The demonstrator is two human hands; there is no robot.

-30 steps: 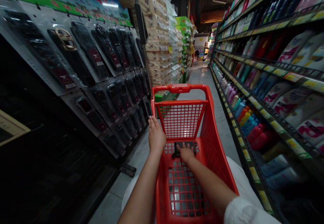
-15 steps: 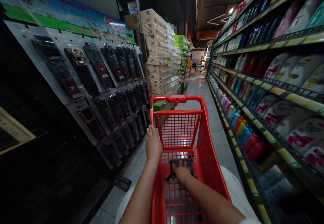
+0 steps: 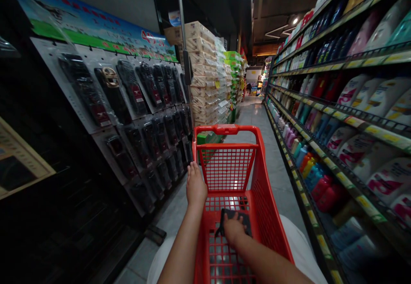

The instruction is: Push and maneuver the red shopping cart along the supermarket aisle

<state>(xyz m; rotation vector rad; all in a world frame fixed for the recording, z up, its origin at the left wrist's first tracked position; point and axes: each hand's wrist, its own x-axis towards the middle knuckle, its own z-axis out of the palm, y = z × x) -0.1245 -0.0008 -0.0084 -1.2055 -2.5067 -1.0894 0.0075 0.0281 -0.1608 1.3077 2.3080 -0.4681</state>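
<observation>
So the biggest thing here is the long shelving unit (image 3: 355, 120) filling the right side of the frame, row after row of bottles (image 3: 349, 90), with yellow-and-green tags along the shelf edges. Next up is the display of packaged black belts (image 3: 111, 93) at left, which hang from hooks on pale backing under a blue-and-green banner (image 3: 96, 25).

Then there's the red plastic cart (image 3: 268, 198), bottom center, with grid walls and a grid floor. Behind it, around upper center, you've got a tall stack of pale wrapped packs (image 3: 201, 63), and a narrower stack of bright green packs (image 3: 233, 59) just right of that. White clothing (image 3: 297, 237) pokes out on both sides of the cart, low in the frame.

Hands now. The left hand (image 3: 196, 186) is against the cart's left rim, fingers straight and together, not curled around it. The right hand (image 3: 233, 228) is down inside the cart, fingers spread over a black item (image 3: 247, 222), and it's not closed around it. That item sits on the cart floor, lower center of the frame. Half of it is under the hand, so can't tell what it is.
</observation>
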